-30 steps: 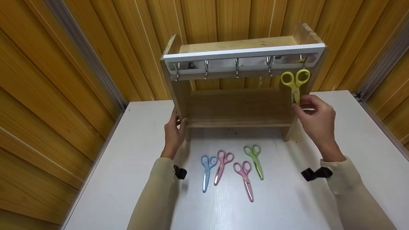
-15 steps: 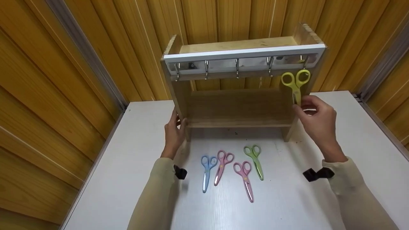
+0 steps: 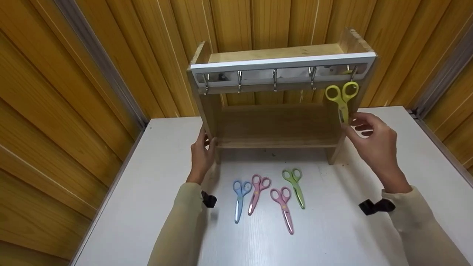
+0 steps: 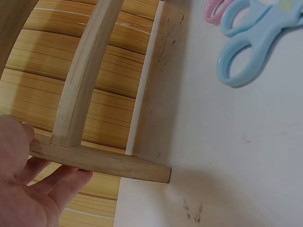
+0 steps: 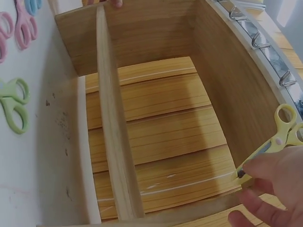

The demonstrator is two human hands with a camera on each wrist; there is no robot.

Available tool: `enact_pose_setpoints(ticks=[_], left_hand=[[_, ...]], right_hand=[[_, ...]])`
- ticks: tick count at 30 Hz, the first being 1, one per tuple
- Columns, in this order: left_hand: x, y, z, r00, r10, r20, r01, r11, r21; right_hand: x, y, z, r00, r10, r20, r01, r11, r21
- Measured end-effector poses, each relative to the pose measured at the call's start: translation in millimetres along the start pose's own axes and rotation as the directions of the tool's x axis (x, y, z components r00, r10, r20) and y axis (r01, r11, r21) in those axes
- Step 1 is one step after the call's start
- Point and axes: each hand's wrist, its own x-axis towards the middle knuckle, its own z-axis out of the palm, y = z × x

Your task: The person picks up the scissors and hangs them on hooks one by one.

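Observation:
Yellow scissors (image 3: 342, 101) hang points down at the rightmost hook (image 3: 353, 74) of the rack, one handle loop at the hook. My right hand (image 3: 378, 147) is at their lower end, thumb touching or very near the blade tips, the other fingers loosened and spread. In the right wrist view, the thumb (image 5: 265, 165) partly covers the blades. My left hand (image 3: 202, 155) grips the left side panel of the wooden rack (image 3: 277, 142) low down. In the left wrist view its fingers (image 4: 68, 187) curl round the panel's edge.
On the white table (image 3: 159, 207) before the rack lie blue scissors (image 3: 239, 203), pink scissors (image 3: 255, 199), more pink scissors (image 3: 286, 214) and green scissors (image 3: 298, 190). Several metal hooks line the white rail (image 3: 281, 61). Wood-panelled walls (image 3: 266, 22) stand behind and beside.
My right hand has shifted slightly right and down, its fingers loosening around the yellow scissors' blades, whose tips moved slightly right. The left hand keeps its hold on the rack.

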Motion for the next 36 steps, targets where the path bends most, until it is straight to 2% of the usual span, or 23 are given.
enact_pose_setpoints(ticks=[4,7,13,16,20,25,31,36], left_hand=[[1.5,0.4,0.1,1.0,-0.003,-0.001,0.003,1.0,0.003],[1.7,-0.2,-1.0,1.0,0.002,0.003,-0.002,1.0,0.007],[1.9,-2.6,-3.4,1.0,0.011,0.006,-0.011,1.0,0.0],[2.7,-2.7,-3.7,1.0,0.007,0.011,-0.007,1.0,-0.003],[2.6,-1.5,-2.7,0.999,0.028,0.015,-0.028,1.0,0.005],[2.3,0.8,-1.8,0.999,0.033,0.007,-0.033,0.999,0.018],[1.6,2.7,-1.3,1.0,0.004,0.012,-0.004,1.0,0.009],[1.2,3.6,-1.1,1.0,0.005,0.008,-0.005,1.0,-0.004]], right_hand=[[-6.2,2.4,-2.6,1.0,-0.006,0.011,0.007,0.999,-0.037],[-12.5,3.5,-2.0,0.999,0.005,0.047,-0.002,0.999,-0.048],[-29.8,4.5,3.5,0.991,0.058,0.118,-0.051,0.997,-0.06],[-41.2,6.1,9.7,0.982,0.097,0.164,-0.087,0.994,-0.066],[-57.5,8.9,19.9,0.954,0.128,0.272,-0.111,0.991,-0.077],[-73.8,9.6,35.5,0.91,0.14,0.391,-0.096,0.987,-0.129],[-88.7,8.5,53.3,0.86,0.168,0.482,-0.081,0.977,-0.197],[-99.9,5.0,67.1,0.82,0.195,0.539,-0.074,0.968,-0.238]])
